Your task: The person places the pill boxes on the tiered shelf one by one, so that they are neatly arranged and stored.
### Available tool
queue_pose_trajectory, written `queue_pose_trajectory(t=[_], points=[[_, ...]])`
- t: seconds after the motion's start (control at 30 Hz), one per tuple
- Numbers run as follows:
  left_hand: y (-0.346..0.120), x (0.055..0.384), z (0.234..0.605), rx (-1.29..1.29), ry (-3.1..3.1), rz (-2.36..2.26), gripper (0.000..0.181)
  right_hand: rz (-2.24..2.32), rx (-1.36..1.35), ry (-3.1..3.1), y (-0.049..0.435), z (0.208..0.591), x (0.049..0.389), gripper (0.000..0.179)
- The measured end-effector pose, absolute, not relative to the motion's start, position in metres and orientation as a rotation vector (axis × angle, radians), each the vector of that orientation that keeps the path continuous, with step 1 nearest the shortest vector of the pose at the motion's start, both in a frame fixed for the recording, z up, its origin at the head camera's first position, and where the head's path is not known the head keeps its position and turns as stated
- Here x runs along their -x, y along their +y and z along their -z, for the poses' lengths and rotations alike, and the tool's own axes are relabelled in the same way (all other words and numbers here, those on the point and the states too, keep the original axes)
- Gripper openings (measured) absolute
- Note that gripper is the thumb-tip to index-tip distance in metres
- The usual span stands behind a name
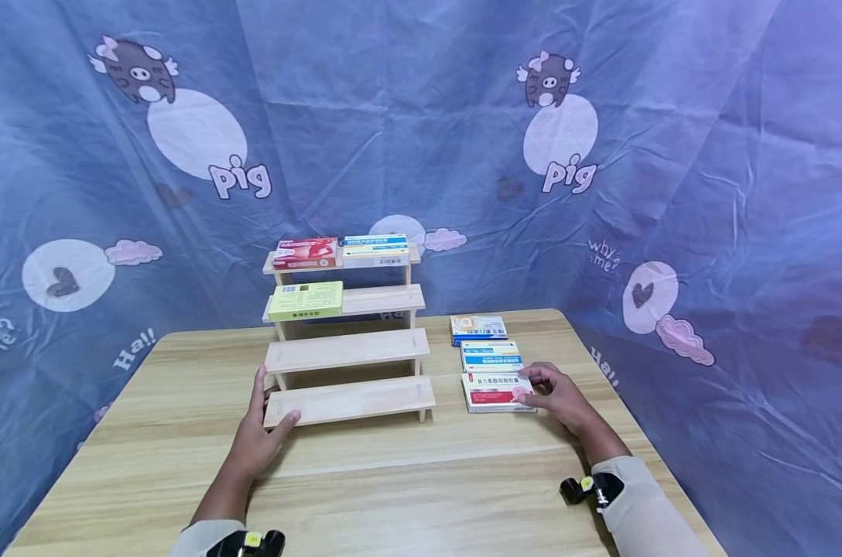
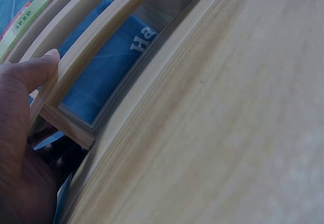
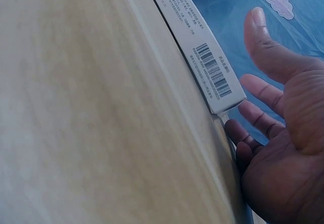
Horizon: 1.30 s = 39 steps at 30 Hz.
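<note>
Evidently, the right hand (image 1: 556, 398) is spread loosely, thumb apart from fingers, at the right end of the red-and-white box (image 1: 491, 393), which lies flat on the counter (image 1: 393, 495); whether fingertips press it is hard to tell. A square pinch on its front and back edges would likely spare the blue-and-white box (image 1: 491, 357) just behind. The left hand (image 1: 257, 441) grips the wooden rack's (image 1: 351, 400) lowest tier; light pressure seems enough there.
</note>
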<state>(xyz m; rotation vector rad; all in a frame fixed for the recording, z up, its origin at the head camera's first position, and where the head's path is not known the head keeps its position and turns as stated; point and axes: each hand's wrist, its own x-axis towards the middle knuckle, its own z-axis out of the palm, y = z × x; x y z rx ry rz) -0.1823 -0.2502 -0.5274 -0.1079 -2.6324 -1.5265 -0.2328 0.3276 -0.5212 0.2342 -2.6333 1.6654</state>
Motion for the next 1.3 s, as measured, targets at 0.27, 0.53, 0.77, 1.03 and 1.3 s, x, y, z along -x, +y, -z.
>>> queue_pose_trajectory(t=[0.27, 0.53, 0.77, 1.03, 1.3], points=[[-0.250, 0.183, 0.528, 0.111, -2.629, 1.524, 0.112, -1.673, -0.281, -2.704, 0.330, 0.518, 0.231, 0.052], [-0.249, 0.185, 0.529, 0.130, -2.613, 1.493, 0.110, -1.650, -0.369, -2.742, 0.335, 0.519, 0.229, 0.060], [-0.249, 0.185, 0.532, 0.123, -2.603, 1.515, 0.111, -1.624, -0.357, -2.756, 0.336, 0.520, 0.230, 0.061], [-0.249, 0.185, 0.531, 0.129, -2.608, 1.496, 0.111, -1.602, -0.376, -2.767, 0.339, 0.520, 0.229, 0.060], [-0.248, 0.181, 0.529, 0.116, -2.616, 1.476, 0.111, -1.555, -0.361, -2.797, 0.340, 0.521, 0.230, 0.061]])
